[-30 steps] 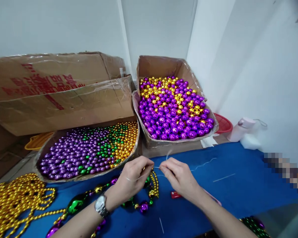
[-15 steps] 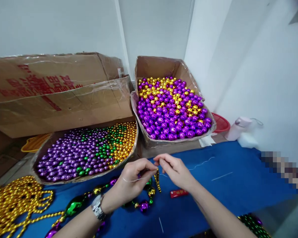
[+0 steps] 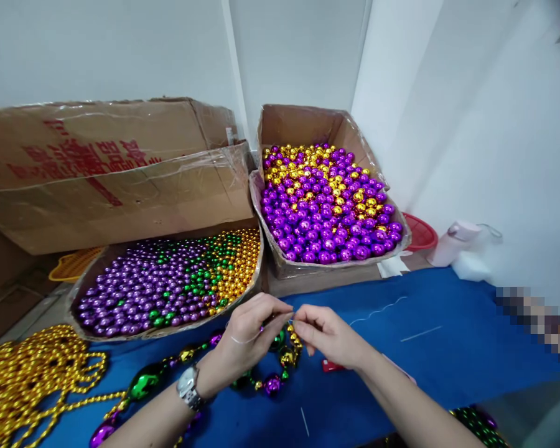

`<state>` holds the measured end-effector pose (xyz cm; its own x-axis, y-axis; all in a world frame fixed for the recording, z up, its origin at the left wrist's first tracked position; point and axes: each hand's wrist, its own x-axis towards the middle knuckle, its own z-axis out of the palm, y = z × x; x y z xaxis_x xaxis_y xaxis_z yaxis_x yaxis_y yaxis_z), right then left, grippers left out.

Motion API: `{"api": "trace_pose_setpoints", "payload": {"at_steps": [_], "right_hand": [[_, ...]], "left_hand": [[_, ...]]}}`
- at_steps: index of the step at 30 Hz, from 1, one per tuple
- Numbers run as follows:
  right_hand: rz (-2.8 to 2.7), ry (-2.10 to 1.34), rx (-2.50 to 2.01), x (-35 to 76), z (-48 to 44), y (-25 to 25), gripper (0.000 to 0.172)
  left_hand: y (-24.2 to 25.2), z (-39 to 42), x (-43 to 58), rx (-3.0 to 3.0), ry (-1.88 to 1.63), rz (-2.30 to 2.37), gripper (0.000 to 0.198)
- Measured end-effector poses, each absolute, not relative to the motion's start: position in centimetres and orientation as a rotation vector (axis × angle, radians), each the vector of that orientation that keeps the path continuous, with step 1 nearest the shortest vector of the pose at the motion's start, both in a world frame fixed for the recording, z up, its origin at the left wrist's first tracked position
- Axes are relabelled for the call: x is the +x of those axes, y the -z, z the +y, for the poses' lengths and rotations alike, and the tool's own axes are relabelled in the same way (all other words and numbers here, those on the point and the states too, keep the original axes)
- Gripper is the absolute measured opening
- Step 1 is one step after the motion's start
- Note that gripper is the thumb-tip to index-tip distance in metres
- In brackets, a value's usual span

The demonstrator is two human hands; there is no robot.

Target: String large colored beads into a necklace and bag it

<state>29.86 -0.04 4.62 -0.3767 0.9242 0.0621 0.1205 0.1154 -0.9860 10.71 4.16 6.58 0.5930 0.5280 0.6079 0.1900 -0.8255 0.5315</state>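
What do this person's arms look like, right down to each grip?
The left grip and right grip are bare human hands, ungloved. No sleeves show on the forearms. A silver metal wristwatch with pale dial and link band sits on the left wrist only.

My feed: cool, fairly even light, seemingly from overhead. White wall (image 3: 471,137) at 2 o'clock brightest, soft grey shadow across it. Hard glints on shiny balls (image 3: 326,211) near centre at 2, and small beads (image 3: 144,286) at 8. Edge at 9 dim. I note wide-angle stretch, a pixelated patch (image 3: 536,323) between 3 and 4. Fine thread blurs out between left hand (image 3: 252,326) and right hand (image 3: 329,336).
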Motion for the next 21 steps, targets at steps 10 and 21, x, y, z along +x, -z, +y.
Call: {"api": "trace_pose_setpoints", "payload": {"at_steps": [10, 21], "right_hand": [[-1.583, -1.179, -1.233, 33.4, -0.4, -2.4, 0.032], [-1.388, -1.397, -1.226, 30.6, -0.1, 1.0, 0.026]], "left_hand": [[-5.0, 4.6, 7.8, 1.846, -0.888, 1.085, 0.031], [-6.4, 3.3, 9.1, 1.043, -0.972, 0.673, 0.019]]}}
